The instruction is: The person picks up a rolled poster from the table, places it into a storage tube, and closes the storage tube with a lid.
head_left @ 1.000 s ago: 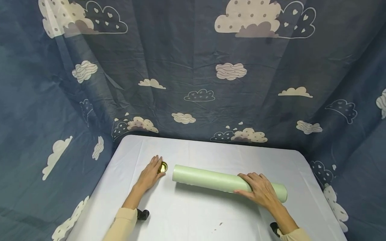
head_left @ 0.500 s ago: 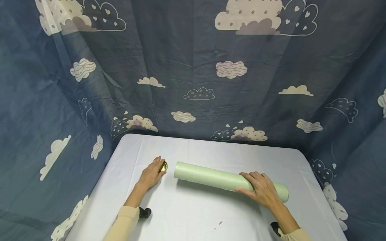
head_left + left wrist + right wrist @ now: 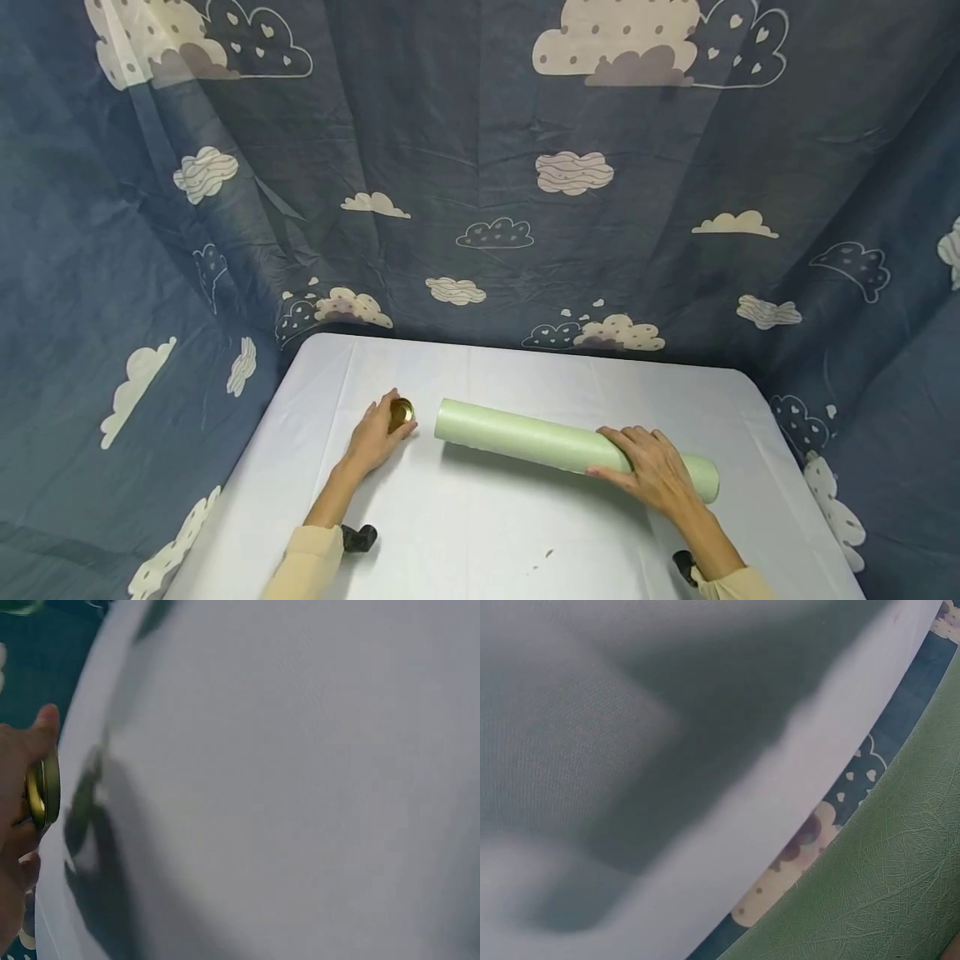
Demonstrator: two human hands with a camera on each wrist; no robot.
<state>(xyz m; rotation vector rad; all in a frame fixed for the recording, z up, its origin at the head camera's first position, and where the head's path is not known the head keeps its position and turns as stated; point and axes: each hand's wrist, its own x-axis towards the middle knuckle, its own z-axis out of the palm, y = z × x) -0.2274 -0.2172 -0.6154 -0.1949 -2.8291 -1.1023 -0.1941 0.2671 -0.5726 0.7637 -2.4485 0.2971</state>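
Observation:
My left hand pinches a small, shiny, round gold piece between thumb and fingers at the table's left side. It has a raised rim, like a lid or a narrow tape roll; which, I cannot tell. The same gold piece shows at the left edge of the left wrist view, partly covered by the fingers. A long pale green roll with a finely creased surface slants across the right half. My right hand grips it near its right end, thumb on the near side. In the right wrist view the green roll fills the lower right corner.
A white cloth covers the table. Dark blue curtains with cloud prints surround its back and sides. Small brown specks lie near the front. A dark band with a knob is on the left wrist.
The gold piece has turned in my left hand and now faces the camera more. The green roll has shifted slightly to the right and its left end sits a little higher in view.

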